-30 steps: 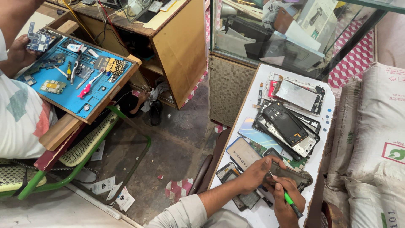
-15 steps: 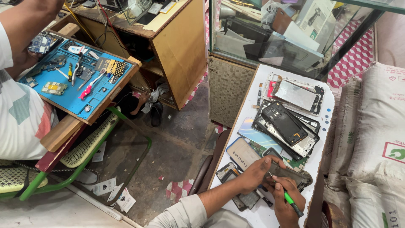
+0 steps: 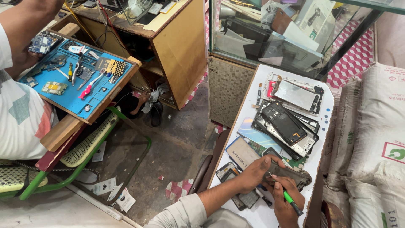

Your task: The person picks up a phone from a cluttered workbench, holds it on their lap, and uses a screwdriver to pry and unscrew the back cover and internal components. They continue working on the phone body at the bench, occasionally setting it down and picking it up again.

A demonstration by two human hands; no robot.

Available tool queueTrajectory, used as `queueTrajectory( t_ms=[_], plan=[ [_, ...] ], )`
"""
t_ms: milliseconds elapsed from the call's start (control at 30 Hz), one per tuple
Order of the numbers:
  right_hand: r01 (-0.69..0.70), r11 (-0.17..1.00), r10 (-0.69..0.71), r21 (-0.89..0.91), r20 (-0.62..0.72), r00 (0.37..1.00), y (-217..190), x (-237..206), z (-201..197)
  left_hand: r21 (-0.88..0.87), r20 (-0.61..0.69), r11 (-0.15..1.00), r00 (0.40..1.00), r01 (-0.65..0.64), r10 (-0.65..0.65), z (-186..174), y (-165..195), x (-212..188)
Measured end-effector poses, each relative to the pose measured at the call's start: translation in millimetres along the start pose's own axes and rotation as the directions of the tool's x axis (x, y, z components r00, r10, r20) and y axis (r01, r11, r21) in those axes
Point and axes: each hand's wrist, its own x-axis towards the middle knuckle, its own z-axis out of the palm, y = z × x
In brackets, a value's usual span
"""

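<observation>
The left hand [image 3: 257, 171] lies palm down, fingers spread and bent, forearm reaching in from the lower left. The right hand [image 3: 287, 202] is closed in a pinch, wrist bent, just beside the left

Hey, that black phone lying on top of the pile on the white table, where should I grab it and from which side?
Judging by its pose, pinch the black phone across its two long edges, coming from above. It lies flat and diagonal atop stacked phone frames, so the ends are crowded while both long sides look exposed.
</observation>
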Motion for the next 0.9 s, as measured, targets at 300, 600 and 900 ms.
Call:
queueTrajectory(
  t_ms=[300, 600, 900],
  plan=[
    [0.062, 0.998, -0.062, 0.005, 0.014, 0.998, 7.4, -2.0, -3.2, 0.002, -0.005, 1.000, 1.000, -0.011, 0.011, -2.2, -3.6, -0.6],
    [0.079, 0.997, -0.079, 0.018, 0.018, 0.997, 10.4, -2.9, -3.8, 0.021, 0.000, 1.000, 1.000, -0.001, 0.001, -3.3, -3.2, 0.9],
    [0.050, 0.998, -0.050, 0.026, 0.002, 0.999, 9.2, -2.1, -2.9, -0.002, 0.004, 1.000, 1.000, -0.010, 0.010, -3.1, -4.1, 0.4]
  ],
)
